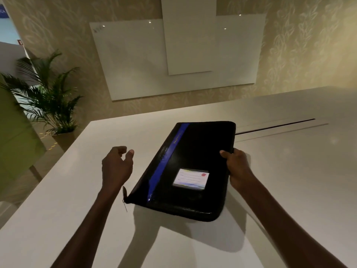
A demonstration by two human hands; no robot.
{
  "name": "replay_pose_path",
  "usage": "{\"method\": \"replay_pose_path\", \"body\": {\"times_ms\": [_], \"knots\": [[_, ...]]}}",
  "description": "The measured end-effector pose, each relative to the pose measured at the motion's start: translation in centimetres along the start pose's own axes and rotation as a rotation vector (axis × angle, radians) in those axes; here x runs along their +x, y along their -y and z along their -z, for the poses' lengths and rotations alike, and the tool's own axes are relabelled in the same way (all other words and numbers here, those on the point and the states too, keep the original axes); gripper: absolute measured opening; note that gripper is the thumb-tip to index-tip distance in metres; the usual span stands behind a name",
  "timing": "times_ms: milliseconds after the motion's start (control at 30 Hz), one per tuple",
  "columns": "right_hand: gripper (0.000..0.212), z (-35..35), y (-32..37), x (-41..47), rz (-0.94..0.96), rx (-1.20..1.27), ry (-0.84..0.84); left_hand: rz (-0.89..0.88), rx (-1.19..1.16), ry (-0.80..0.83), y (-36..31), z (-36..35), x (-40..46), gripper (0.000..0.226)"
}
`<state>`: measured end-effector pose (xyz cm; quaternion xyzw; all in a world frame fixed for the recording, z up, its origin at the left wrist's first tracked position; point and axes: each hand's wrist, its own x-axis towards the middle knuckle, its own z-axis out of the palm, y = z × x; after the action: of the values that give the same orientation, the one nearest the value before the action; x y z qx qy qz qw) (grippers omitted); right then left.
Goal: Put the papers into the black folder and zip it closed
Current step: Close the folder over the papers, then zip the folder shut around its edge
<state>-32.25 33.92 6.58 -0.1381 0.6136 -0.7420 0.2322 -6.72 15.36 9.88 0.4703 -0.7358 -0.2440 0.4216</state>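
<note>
The black folder (pixel 195 151) with a blue stripe and a small label card lies closed on the white table (pixel 77 219), its near end lifted a little. My right hand (pixel 234 167) grips its right edge, thumb on top. My left hand (pixel 116 165) hovers just left of the folder, fingers loosely curled, holding nothing. A zip pull (pixel 124 199) hangs at the folder's near left corner, beside my left wrist. No papers are visible.
A dark cable slot (pixel 274 126) runs across the table behind the folder to the right. White boards (pixel 173 60) hang on the patterned wall beyond. A potted palm (pixel 48 97) stands on the floor past the table's left edge.
</note>
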Motion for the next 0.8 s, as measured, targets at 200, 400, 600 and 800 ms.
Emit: {"method": "replay_pose_path", "body": {"times_ms": [200,400,600,800], "knots": [[0.027,1.0,0.0,2.1,-0.09,-0.047,0.192,0.361,-0.192,0.55,-0.6,-1.6,-0.2,0.033],[0.03,0.7,-2.7,5.3,-0.065,-0.226,0.282,0.45,-0.225,0.551,2.4,-3.7,-1.4,0.015],[0.041,-0.4,-5.4,8.0,0.24,-0.82,0.237,0.538,-0.215,0.45,4.8,-5.5,-3.0,0.009],[0.048,-0.3,-8.0,9.3,0.299,-1.095,0.237,0.446,-0.098,0.339,5.5,-6.0,-3.8,0.021]]}}
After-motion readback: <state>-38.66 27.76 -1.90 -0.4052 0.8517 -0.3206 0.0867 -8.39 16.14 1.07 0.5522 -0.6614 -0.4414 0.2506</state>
